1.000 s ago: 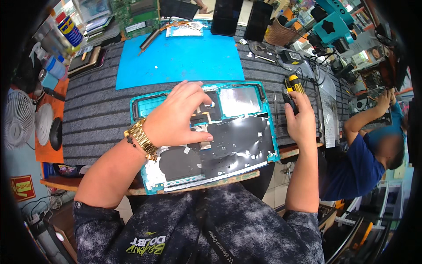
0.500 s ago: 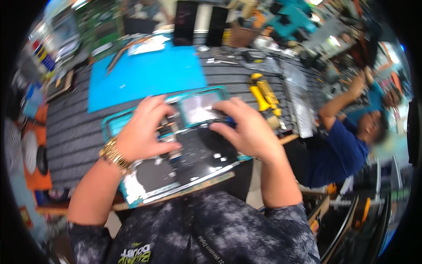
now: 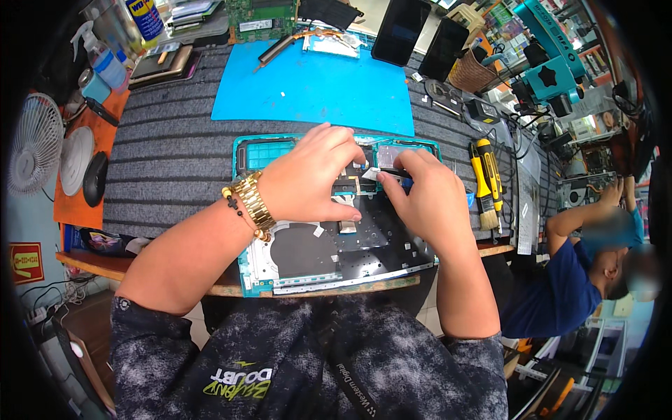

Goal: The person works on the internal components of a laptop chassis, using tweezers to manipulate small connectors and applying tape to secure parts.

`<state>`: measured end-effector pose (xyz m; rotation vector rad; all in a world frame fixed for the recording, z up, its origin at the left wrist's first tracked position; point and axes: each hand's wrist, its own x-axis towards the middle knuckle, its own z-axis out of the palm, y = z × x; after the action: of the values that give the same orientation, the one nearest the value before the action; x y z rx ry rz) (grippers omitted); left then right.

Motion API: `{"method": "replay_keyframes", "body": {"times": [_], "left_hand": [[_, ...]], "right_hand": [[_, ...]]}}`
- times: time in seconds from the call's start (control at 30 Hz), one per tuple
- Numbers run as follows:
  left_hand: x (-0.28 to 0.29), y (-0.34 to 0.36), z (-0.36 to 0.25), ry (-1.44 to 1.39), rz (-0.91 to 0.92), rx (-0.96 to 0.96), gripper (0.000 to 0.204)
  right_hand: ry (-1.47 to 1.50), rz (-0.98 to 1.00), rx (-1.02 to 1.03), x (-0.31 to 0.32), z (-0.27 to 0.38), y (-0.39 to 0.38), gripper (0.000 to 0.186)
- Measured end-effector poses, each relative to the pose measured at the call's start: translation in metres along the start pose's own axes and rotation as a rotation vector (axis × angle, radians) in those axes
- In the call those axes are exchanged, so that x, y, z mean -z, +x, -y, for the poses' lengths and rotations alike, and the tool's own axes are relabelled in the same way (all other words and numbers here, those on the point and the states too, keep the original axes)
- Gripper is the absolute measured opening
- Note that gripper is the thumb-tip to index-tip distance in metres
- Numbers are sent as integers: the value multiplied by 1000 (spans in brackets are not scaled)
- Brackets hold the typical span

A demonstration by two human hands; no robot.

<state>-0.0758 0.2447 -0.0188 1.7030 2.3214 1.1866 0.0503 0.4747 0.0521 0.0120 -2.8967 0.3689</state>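
A teal laptop chassis [image 3: 301,252] with a black inner face lies across the front edge of the bench. Over its middle, my left hand [image 3: 308,175] has its fingers curved and its thumb spread apart, with nothing held between them. The thumb is beside a short flat ribbon cable [image 3: 348,226]. My right hand [image 3: 430,192] pinches a small pale flat piece [image 3: 372,173] between thumb and fingers, above the chassis's upper middle. Its exact kind cannot be made out. Something dark and blue shows under the right fingers, mostly hidden.
A blue mat [image 3: 315,91] lies beyond the chassis, with tweezers [image 3: 276,50] at its far edge. Yellow-black tools and a brush [image 3: 488,218] lie at right. Two dark phones [image 3: 401,31] stand behind. A fan [image 3: 33,143] is at left; a co-worker [image 3: 560,280] is at right.
My head view has shifted, so the bench appears farther right and sharper. The right fingers have closed in a pinch on the pale piece; the left hand stays over the chassis.
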Motion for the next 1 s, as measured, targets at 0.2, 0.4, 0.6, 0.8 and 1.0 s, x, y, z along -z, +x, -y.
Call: {"method": "replay_keyframes", "body": {"times": [0.2, 0.4, 0.6, 0.8, 1.0], "left_hand": [[1, 0, 0, -4, -2, -8, 81], [0, 1, 0, 4, 6, -4, 82], [1, 1, 0, 2, 9, 13, 82], [1, 2, -1, -2, 13, 19, 83], [1, 2, -1, -3, 2, 18, 82]], "right_hand": [[-35, 10, 15, -3, -1, 1, 30], [-43, 1, 22, -5, -1, 2, 29], [-44, -19, 30, -4, 2, 1, 29], [-76, -45, 40, -4, 6, -1, 27], [-86, -44, 20, -4, 10, -3, 27]]}}
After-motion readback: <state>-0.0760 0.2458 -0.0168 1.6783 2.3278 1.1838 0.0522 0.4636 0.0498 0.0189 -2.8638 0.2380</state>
